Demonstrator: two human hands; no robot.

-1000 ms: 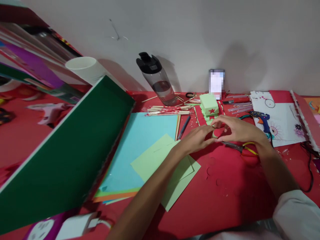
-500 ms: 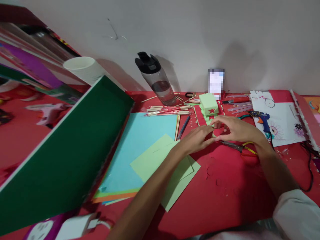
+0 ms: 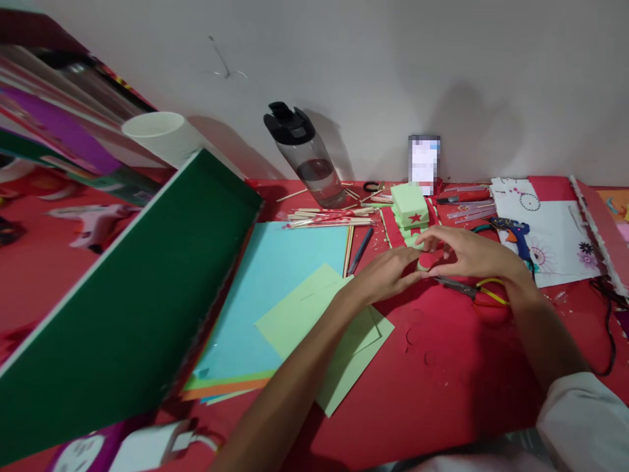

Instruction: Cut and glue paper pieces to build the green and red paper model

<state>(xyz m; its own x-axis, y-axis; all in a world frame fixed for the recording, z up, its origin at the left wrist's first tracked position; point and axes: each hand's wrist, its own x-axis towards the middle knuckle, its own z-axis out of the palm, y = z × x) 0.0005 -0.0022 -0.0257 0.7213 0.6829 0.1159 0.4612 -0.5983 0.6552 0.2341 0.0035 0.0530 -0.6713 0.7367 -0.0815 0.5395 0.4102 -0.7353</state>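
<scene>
A small round piece, red on top and pale green at its side (image 3: 425, 262), is held low over the table between my two hands. My left hand (image 3: 390, 272) closes on it from the left, fingers and thumb at its edge. My right hand (image 3: 474, 252) curves round it from the right, thumb by the lower edge and fingers bent above. Just behind my fingers stands a pale green paper model (image 3: 410, 206) with a red star, on a red base. Scissors with yellow and red handles (image 3: 479, 292) lie under my right wrist, blades towards the piece.
A blue glue gun (image 3: 514, 229) lies on white patterned paper (image 3: 560, 252) at right. Coloured sheets (image 3: 295, 255), a pen (image 3: 361, 251) and stick bundles (image 3: 329, 217) are at left. A bottle (image 3: 312, 164) and phone (image 3: 424, 164) stand behind. A large green board (image 3: 147, 295) leans at far left.
My right hand has shifted very slightly, and the round piece is tilted a little so more of its green side shows. Otherwise the scene looks the same.
</scene>
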